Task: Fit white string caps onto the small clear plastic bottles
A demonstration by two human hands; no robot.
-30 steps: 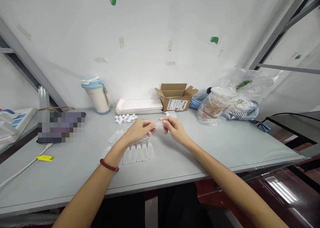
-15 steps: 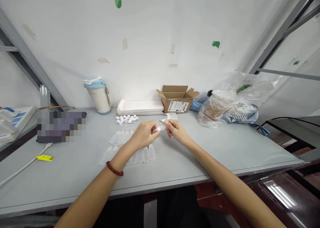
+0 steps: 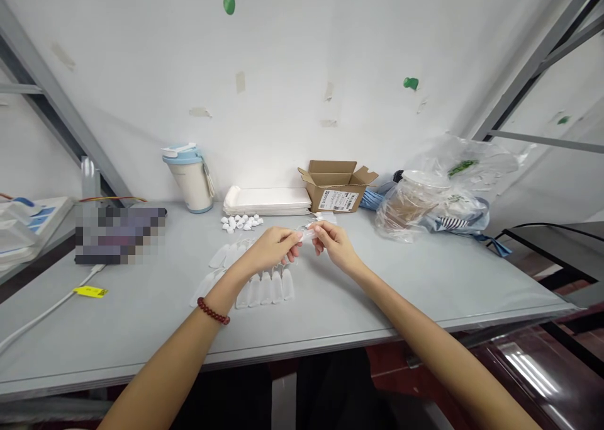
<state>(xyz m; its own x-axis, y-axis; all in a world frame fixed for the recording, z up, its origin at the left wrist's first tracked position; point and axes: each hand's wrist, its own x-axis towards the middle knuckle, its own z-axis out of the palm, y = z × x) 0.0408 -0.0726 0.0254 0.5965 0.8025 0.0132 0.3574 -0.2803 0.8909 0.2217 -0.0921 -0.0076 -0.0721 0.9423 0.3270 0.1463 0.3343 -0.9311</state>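
Note:
My left hand (image 3: 275,248) and my right hand (image 3: 334,243) meet over the middle of the table, each pinching one end of a small translucent plastic tube (image 3: 307,235) between thumb and fingers. Fingertips cover much of it. Under and beside my left forearm, several similar translucent plastic tubes (image 3: 265,288) lie in two rows with thin white tips pointing away from me. A pile of small white caps (image 3: 240,222) sits beyond my left hand. Just past my right fingers are more small white-tipped pieces (image 3: 325,217), partly hidden.
Along the wall stand a cream tumbler (image 3: 191,181), a stack of white flat boxes (image 3: 268,201) and an open cardboard box (image 3: 336,194). A bagged cup (image 3: 410,206) is at the right. A blurred-out device (image 3: 117,236) with a white cable (image 3: 51,310) lies left.
My left fingers have shifted along the tube and its white end is now covered. The left forearm moved slightly. The view has shifted a little.

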